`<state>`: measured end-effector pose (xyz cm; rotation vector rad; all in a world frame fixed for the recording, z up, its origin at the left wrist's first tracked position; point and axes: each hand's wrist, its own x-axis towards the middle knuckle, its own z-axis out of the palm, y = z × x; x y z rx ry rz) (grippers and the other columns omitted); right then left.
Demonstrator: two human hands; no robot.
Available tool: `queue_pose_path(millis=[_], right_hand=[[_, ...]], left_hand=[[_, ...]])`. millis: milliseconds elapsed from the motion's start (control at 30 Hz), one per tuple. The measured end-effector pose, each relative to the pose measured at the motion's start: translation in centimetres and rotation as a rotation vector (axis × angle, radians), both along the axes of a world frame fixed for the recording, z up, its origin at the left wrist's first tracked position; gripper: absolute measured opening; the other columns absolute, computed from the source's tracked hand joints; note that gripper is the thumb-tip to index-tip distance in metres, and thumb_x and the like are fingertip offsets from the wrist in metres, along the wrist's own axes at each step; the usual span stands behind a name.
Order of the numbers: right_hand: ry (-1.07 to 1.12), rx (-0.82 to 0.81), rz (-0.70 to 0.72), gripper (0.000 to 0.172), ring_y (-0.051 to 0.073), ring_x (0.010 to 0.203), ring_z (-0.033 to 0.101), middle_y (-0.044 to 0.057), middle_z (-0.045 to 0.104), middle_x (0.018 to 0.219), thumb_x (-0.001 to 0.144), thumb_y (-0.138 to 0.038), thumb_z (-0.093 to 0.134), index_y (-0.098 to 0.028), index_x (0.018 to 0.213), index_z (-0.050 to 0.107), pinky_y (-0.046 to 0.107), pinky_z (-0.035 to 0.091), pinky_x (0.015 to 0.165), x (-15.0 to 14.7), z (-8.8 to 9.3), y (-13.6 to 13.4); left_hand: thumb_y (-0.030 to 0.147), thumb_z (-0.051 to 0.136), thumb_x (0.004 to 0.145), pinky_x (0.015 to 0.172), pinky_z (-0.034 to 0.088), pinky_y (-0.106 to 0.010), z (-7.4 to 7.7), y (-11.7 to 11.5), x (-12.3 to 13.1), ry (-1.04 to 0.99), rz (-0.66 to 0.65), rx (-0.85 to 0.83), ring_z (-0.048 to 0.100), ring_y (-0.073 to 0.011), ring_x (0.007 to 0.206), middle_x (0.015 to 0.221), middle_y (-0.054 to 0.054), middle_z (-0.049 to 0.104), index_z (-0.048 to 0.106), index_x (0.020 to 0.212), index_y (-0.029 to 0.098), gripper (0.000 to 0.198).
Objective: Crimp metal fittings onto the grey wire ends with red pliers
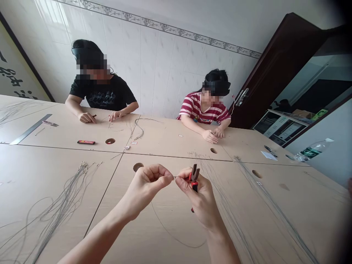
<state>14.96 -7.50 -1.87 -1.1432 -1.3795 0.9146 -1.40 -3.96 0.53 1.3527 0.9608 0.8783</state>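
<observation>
Nearest, the two forearms reach in over the pale tabletop (132, 234), and a thin strand (176, 240) curves below and between them; whether it rests on the wood or hangs just above is unclear. The left hand (151, 185) pinches a tiny dark piece (175, 177) between thumb and forefinger, and the right hand (199, 196) meets it with its own thumb and finger, leaving only a narrow gap, while its palm carries red-and-black pliers (195, 179), jaws upward and parted. A broad stretch of wood separates the left hand from a wire bundle (63, 201); on the right, loose strands (220, 194) run close beside the wrist, tightening the room there. Just behind the left hand is a round cable hole (138, 166). Past the table seam lie a red-and-black box (86, 142) and, at the far edge, two seated people (104, 91).
</observation>
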Motion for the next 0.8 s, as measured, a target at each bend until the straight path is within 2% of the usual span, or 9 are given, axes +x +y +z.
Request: queue_pose_path(millis=[533, 800], right_hand=[[-0.124, 0.094, -0.027, 0.021, 0.011, 0.067, 0.041, -0.003, 0.048, 0.073, 0.091, -0.034, 0.058, -0.021, 0.075, 0.054, 0.024, 0.035, 0.064, 0.14, 0.14, -0.35], [-0.167, 0.104, -0.050, 0.021, 0.010, 0.065, 0.040, -0.003, 0.047, 0.072, 0.091, -0.032, 0.058, -0.021, 0.074, 0.052, 0.023, 0.034, 0.061, 0.10, 0.33, -0.43]], left_hand=[[0.037, 0.061, 0.084, 0.048, 0.020, -0.022, -0.13, -0.06, -0.07, 0.038, -0.015, 0.017, 0.024, -0.0066, 0.053, 0.062, 0.005, 0.046, 0.061, 0.074, 0.017, 0.023], [0.040, 0.062, 0.083, 0.053, 0.027, -0.022, -0.43, 0.17, -0.34, 0.056, -0.034, 0.014, 0.035, -0.0094, 0.061, 0.072, 0.002, 0.054, 0.063, 0.076, 0.018, 0.023]])
